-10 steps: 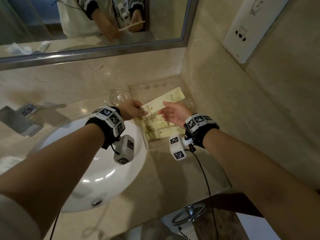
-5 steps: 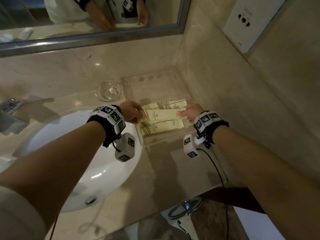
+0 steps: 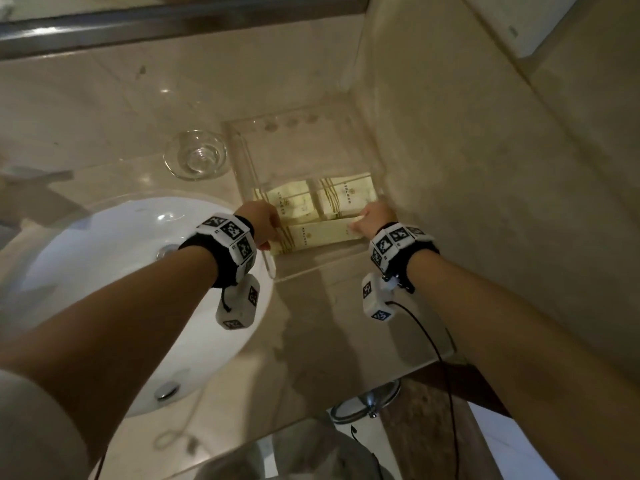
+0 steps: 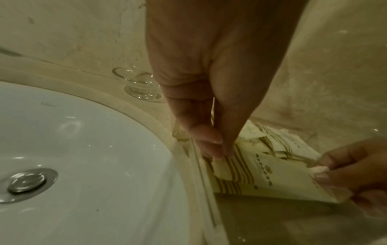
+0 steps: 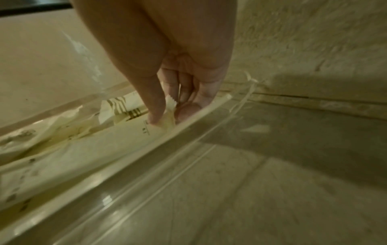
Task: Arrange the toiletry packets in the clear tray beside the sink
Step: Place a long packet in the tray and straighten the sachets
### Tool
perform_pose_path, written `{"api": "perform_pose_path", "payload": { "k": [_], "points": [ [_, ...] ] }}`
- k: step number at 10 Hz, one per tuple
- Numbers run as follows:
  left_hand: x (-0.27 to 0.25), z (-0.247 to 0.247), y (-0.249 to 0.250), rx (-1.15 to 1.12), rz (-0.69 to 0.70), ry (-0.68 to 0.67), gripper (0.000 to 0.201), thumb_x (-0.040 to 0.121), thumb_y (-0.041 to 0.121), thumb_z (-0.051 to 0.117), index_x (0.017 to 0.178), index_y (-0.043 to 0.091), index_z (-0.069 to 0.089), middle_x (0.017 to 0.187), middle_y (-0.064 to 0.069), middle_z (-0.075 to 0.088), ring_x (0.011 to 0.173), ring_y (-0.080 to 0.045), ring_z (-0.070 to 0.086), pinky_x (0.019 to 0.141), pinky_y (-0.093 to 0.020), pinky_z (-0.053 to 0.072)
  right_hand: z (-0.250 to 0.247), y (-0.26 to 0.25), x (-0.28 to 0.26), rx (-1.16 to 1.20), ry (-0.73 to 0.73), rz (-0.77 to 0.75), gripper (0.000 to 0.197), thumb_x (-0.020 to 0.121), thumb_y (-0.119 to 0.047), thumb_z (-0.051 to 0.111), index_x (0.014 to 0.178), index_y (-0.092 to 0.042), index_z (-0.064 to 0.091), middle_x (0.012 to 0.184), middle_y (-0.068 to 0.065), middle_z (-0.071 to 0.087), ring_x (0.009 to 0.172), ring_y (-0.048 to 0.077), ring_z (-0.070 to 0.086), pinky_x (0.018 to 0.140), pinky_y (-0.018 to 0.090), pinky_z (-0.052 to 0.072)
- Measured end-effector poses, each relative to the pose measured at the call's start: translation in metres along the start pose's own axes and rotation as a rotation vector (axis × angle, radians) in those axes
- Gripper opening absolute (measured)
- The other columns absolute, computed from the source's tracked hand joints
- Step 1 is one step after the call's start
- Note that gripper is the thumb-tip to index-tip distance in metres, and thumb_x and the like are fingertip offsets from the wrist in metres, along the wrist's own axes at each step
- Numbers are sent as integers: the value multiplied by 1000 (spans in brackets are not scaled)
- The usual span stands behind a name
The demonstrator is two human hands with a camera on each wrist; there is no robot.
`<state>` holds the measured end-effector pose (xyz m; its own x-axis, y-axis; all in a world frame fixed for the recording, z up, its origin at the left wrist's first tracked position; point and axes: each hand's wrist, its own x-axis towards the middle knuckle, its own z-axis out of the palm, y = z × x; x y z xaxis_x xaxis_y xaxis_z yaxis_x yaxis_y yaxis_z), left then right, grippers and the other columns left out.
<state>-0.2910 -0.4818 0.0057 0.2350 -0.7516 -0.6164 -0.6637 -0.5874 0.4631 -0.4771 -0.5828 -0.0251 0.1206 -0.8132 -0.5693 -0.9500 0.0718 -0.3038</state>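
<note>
Inside the clear tray [image 3: 249, 161] lie cream packets [image 3: 341, 197]; both hands' grips pinch the nearest packet [image 3: 318, 237].

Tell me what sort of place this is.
Most likely a hotel bathroom: a white sink set in a marble counter, a mirror's edge above, and branded toiletry packets in a clear tray.

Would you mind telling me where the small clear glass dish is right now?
In the head view the small clear glass dish stands on the beige marble counter, behind the white sink and just left of the clear tray.
</note>
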Motion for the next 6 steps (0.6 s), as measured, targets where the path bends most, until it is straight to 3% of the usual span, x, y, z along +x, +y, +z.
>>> {"api": "perform_pose_path", "payload": {
  "k": [2,3,4,5,6],
  "points": [
    [-1,0,1,114,14,23,11,86,1,57,81,10,54,60,-2,55,59,-24,61,56,-26,52,3,3,2,126,6,36,20,84,-20,65,97,-7,59,92,14,61,81,27,61,57,29,50],
    [1,-2,0,76,8,36,11,86,1,58,78,8,56,60,-2,56,58,-23,62,63,-30,55,3,9,6,287,-24,43,10,85,-13,59,77,-16,55,101,14,59,97,28,63,87,39,55],
    [1,-5,-2,35,22,42,4,86,4,60,83,6,60,60,-2,58,52,-14,59,60,-24,53,18,15,24,320,-53,185,33,88,-12,50,59,-17,36,96,15,52,89,31,56,80,34,49],
    [-1,-7,-3,7,36,45,3,87,7,60,84,6,59,72,-12,65,55,-16,59,62,-24,53,26,19,39,48,-56,67,15,93,-20,47,85,-8,52,112,22,60,100,38,61,88,43,53],
    [-6,-11,-5,-11,40,79,3,87,9,60,85,6,61,87,-20,69,66,-25,64,66,-29,55,14,13,29,362,-104,124,13,89,-14,54,97,-18,45,118,14,58,111,30,60,90,38,54]
  ]
}}
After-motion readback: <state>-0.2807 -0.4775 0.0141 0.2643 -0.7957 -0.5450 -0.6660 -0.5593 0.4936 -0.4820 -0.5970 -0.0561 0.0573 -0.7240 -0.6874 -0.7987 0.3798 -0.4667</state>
